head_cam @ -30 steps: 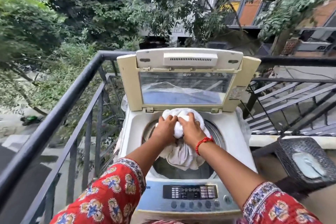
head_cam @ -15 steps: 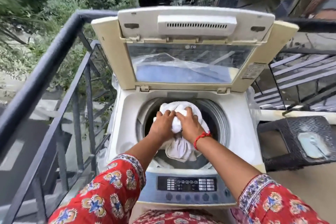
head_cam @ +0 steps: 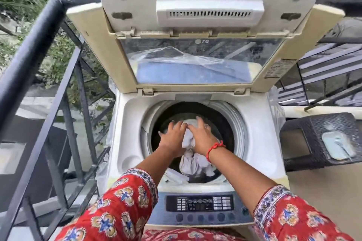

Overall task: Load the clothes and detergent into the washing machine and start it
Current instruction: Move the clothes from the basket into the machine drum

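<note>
- Grey plastic comes nearest: the control panel (head_cam: 199, 203) runs across the front edge of the washing machine (head_cam: 260, 143), its buttons untouched, with both red-patterned sleeves reaching over it.
- Next, the white clothes (head_cam: 193, 162) lie inside the drum (head_cam: 238, 133), bunched from the near rim toward the middle, so their long axis runs away from the person; they sit directly below and between the two hands.
- The left hand (head_cam: 172, 139) is spread wide, fingers splayed, palm down on the left side of the bundle and seemingly pressing rather than gripping.
- The right hand (head_cam: 201, 139), with a red thread at the wrist, is likewise open and flat on the cloth; its fingers reach slightly further into the drum, so it looks the nearer to the far end of the bundle.
- I judge the next move to be a straight downward push, then withdrawal.
- Farthest, the lid (head_cam: 195, 45) stands propped open, upright behind the drum.
- No detergent is identifiable.
</note>
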Motion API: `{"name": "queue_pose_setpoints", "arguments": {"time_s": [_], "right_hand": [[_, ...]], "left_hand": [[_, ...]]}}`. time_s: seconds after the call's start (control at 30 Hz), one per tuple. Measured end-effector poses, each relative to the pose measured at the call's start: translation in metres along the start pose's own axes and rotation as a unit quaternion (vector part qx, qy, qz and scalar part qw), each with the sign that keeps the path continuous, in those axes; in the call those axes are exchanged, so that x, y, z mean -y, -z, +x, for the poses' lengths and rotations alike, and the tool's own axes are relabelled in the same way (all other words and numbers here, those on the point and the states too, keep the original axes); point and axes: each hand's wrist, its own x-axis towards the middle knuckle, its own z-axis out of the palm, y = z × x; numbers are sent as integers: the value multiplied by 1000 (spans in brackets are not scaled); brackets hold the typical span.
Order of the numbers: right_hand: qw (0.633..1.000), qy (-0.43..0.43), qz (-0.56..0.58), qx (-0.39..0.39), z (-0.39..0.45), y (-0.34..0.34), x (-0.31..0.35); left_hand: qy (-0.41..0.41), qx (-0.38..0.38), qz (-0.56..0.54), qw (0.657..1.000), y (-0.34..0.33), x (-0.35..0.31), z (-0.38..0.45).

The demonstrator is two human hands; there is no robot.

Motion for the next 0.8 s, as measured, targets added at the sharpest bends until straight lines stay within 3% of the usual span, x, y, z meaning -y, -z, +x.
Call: {"name": "queue_pose_setpoints", "arguments": {"time_s": [0.37,0.57,0.8], "right_hand": [[997,-42,-41,-43,-24,14,-6],[982,-142,-49,-111,-65,30,-16],[941,-262,-5,-213,-143,40,-50]], "left_hand": [[-62,-16,-4,998,16,-20,0],[-158,-46,39,986,38,-58,-11],[-299,-84,62,948,48,-137,-39]]}}
